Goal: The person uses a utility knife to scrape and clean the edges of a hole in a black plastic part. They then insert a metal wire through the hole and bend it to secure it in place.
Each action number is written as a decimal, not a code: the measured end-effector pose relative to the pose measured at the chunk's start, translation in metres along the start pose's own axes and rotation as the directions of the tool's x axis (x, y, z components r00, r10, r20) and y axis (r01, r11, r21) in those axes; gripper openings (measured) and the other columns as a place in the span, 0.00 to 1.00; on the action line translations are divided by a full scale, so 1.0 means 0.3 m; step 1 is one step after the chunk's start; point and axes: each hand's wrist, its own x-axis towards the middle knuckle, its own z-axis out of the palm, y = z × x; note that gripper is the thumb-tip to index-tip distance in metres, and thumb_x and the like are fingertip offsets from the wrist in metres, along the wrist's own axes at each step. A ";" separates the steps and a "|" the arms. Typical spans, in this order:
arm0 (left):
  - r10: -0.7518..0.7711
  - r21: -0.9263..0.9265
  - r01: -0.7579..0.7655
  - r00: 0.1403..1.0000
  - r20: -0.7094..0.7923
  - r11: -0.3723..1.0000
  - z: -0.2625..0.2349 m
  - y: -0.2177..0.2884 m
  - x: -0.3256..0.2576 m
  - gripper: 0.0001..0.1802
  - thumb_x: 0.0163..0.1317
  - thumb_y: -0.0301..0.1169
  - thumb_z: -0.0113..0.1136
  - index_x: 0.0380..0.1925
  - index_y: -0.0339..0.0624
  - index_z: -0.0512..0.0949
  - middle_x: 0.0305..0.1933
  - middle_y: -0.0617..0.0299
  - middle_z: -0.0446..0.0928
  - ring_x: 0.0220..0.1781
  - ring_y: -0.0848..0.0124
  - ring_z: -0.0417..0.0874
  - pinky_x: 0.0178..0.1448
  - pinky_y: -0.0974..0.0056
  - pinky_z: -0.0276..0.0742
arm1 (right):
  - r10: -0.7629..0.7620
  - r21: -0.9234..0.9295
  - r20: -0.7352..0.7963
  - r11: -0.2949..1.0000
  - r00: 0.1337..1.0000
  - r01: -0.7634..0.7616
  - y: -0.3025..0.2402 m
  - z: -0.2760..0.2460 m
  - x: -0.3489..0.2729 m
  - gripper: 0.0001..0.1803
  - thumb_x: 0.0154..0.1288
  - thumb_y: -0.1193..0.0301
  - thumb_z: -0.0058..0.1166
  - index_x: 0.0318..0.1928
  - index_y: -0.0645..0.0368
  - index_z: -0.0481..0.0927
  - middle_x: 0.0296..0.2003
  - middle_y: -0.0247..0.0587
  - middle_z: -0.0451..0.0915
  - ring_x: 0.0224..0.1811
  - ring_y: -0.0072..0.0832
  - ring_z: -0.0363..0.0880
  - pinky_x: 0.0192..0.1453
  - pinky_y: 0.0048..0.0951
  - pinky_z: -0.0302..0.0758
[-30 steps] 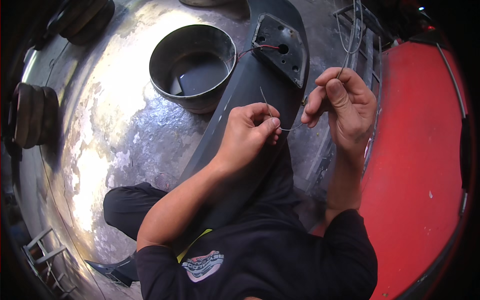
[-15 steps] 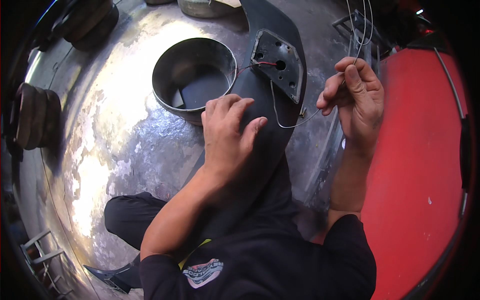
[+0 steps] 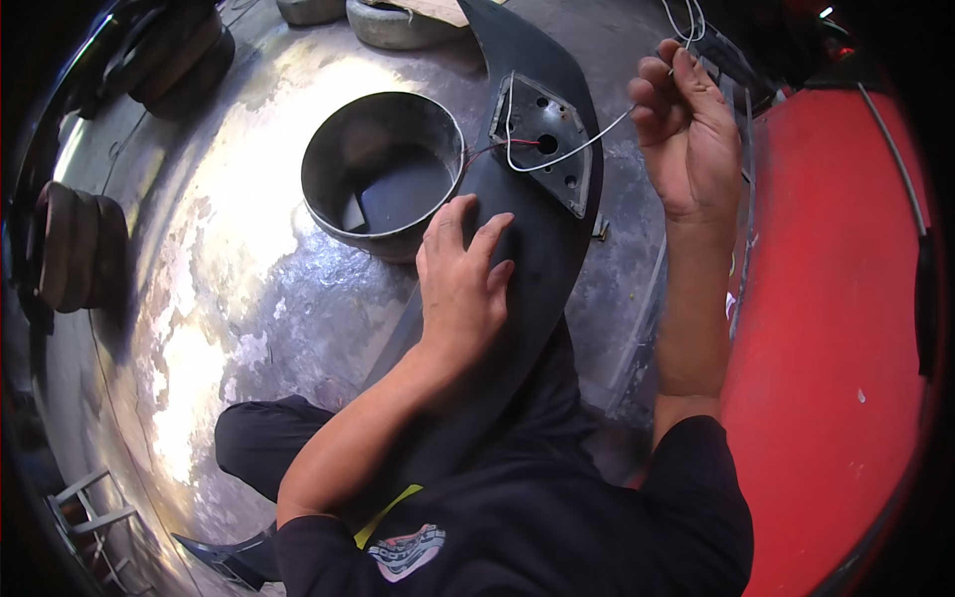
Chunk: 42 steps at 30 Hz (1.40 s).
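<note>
Remotely, I note the wire (image 3: pixel 587 146) clamped in the right hand (image 3: pixel 686 129), its bent end loose over the dark plate (image 3: pixel 562 117); left hand (image 3: pixel 464 284) spread, empty, below-left of the plate; red lead (image 3: pixel 523 142) already emerging.

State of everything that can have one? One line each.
Left hand: empty, fingers parted; contact with black panel unclear
Right hand: raised, pinching pale wire
Pale wire: bent, looped beyond right hand
Red wire: running out of plate's hole
Plate: mounted on black panel
Black panel: unpainted-looking, curved
Drum: upright, open-topped
</note>
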 end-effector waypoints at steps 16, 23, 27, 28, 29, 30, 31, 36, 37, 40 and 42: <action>-0.003 -0.034 0.003 1.000 -0.015 0.999 0.002 0.001 -0.004 0.33 0.63 0.26 0.73 0.71 0.45 0.80 0.79 0.44 0.71 0.84 0.40 0.68 0.86 0.40 0.62 | 0.051 0.361 -0.150 0.932 0.987 0.007 0.119 -0.137 -0.113 0.07 0.84 0.69 0.61 0.52 0.58 0.87 0.46 0.42 0.90 0.48 0.33 0.91 0.47 0.28 0.91; 0.001 -0.033 -0.002 1.000 -0.020 0.999 0.002 0.001 -0.005 0.32 0.64 0.26 0.73 0.70 0.45 0.81 0.79 0.44 0.71 0.84 0.40 0.68 0.86 0.40 0.62 | 0.043 0.401 -0.198 0.915 0.979 0.041 0.167 -0.142 -0.096 0.06 0.85 0.70 0.60 0.51 0.58 0.87 0.45 0.42 0.89 0.49 0.34 0.91 0.49 0.30 0.92; -0.001 -0.034 0.000 1.000 -0.031 0.999 0.000 -0.006 -0.008 0.32 0.64 0.26 0.73 0.70 0.45 0.81 0.79 0.44 0.71 0.84 0.40 0.68 0.86 0.40 0.62 | 0.064 0.427 -0.243 0.903 0.968 0.047 0.184 -0.164 -0.113 0.06 0.85 0.71 0.58 0.51 0.58 0.86 0.45 0.42 0.89 0.50 0.33 0.91 0.48 0.29 0.92; -0.003 -0.034 0.002 1.000 -0.030 0.999 -0.001 -0.006 -0.009 0.32 0.64 0.27 0.73 0.70 0.45 0.81 0.79 0.44 0.71 0.84 0.40 0.68 0.86 0.41 0.62 | 0.066 0.432 -0.255 0.900 0.965 0.053 0.185 -0.164 -0.122 0.06 0.86 0.71 0.58 0.51 0.58 0.86 0.45 0.42 0.89 0.50 0.33 0.91 0.48 0.28 0.92; -0.005 -0.034 0.004 1.000 -0.030 0.999 -0.002 -0.005 -0.009 0.31 0.64 0.27 0.73 0.70 0.46 0.81 0.79 0.44 0.71 0.84 0.40 0.68 0.86 0.41 0.62 | 0.052 0.440 -0.250 0.895 0.967 0.066 0.190 -0.162 -0.132 0.07 0.86 0.72 0.57 0.51 0.61 0.85 0.46 0.43 0.87 0.50 0.32 0.91 0.49 0.27 0.93; -0.006 -0.034 0.005 1.000 -0.029 0.999 -0.003 -0.004 -0.010 0.31 0.64 0.27 0.73 0.69 0.46 0.81 0.79 0.44 0.71 0.84 0.40 0.68 0.86 0.41 0.62 | 0.037 0.448 -0.245 0.890 0.969 0.079 0.197 -0.158 -0.143 0.07 0.86 0.73 0.56 0.51 0.63 0.85 0.47 0.44 0.86 0.50 0.31 0.91 0.50 0.27 0.94; -0.008 -0.037 0.007 1.000 -0.027 0.999 -0.004 -0.003 -0.010 0.31 0.64 0.27 0.73 0.69 0.46 0.82 0.79 0.44 0.71 0.84 0.40 0.68 0.86 0.41 0.62 | 0.023 0.458 -0.238 0.884 0.971 0.091 0.204 -0.157 -0.148 0.08 0.87 0.74 0.55 0.51 0.66 0.84 0.47 0.45 0.85 0.50 0.30 0.91 0.51 0.26 0.96; -0.013 -0.040 0.012 1.000 -0.022 0.999 -0.007 0.003 -0.011 0.30 0.65 0.27 0.73 0.69 0.45 0.82 0.80 0.44 0.70 0.85 0.40 0.67 0.86 0.41 0.62 | 0.024 0.551 -0.254 0.825 0.967 0.125 0.228 -0.170 -0.146 0.08 0.87 0.75 0.53 0.53 0.68 0.82 0.48 0.45 0.86 0.50 0.31 0.91 0.52 0.26 0.96; -0.013 -0.037 0.012 1.000 -0.021 0.999 -0.007 0.003 -0.012 0.30 0.65 0.27 0.73 0.69 0.45 0.82 0.80 0.44 0.70 0.85 0.40 0.67 0.86 0.41 0.62 | 0.027 0.575 -0.254 0.808 0.967 0.128 0.233 -0.173 -0.143 0.08 0.87 0.75 0.52 0.53 0.68 0.82 0.48 0.45 0.86 0.51 0.31 0.91 0.53 0.27 0.96; -0.012 -0.031 0.012 1.000 -0.017 0.999 -0.007 0.001 -0.014 0.30 0.65 0.27 0.73 0.69 0.45 0.82 0.80 0.44 0.70 0.85 0.40 0.67 0.86 0.41 0.62 | 0.042 0.585 -0.265 0.801 0.963 0.126 0.247 -0.169 -0.148 0.08 0.87 0.76 0.52 0.53 0.68 0.81 0.48 0.45 0.86 0.51 0.32 0.91 0.53 0.27 0.96; -0.011 -0.029 0.011 1.000 -0.015 1.000 -0.007 -0.002 -0.014 0.30 0.65 0.27 0.73 0.69 0.45 0.82 0.80 0.44 0.70 0.85 0.40 0.67 0.86 0.41 0.62 | 0.032 0.581 -0.245 0.805 0.969 0.120 0.254 -0.160 -0.150 0.08 0.87 0.76 0.52 0.53 0.68 0.81 0.48 0.45 0.86 0.51 0.31 0.91 0.54 0.27 0.96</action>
